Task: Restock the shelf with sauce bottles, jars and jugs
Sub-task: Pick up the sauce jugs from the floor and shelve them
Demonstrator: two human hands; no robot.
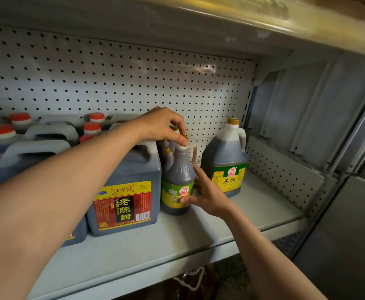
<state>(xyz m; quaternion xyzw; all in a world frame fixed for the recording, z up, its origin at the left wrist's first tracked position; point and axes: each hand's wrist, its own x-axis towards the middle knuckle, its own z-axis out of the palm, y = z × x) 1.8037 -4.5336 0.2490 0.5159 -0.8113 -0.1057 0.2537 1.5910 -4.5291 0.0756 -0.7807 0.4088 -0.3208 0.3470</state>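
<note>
Left hand (163,126) pinches the cap of a green-labelled bottle (177,180); right hand (205,193) grips its body. Best slid upright toward the shelf (263,208) back, label forward.

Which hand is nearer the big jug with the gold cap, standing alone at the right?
Right. The right hand holds the small bottle's label side, just beside the gold-capped jug. The left hand pinches that bottle's cap, farther left.
</note>
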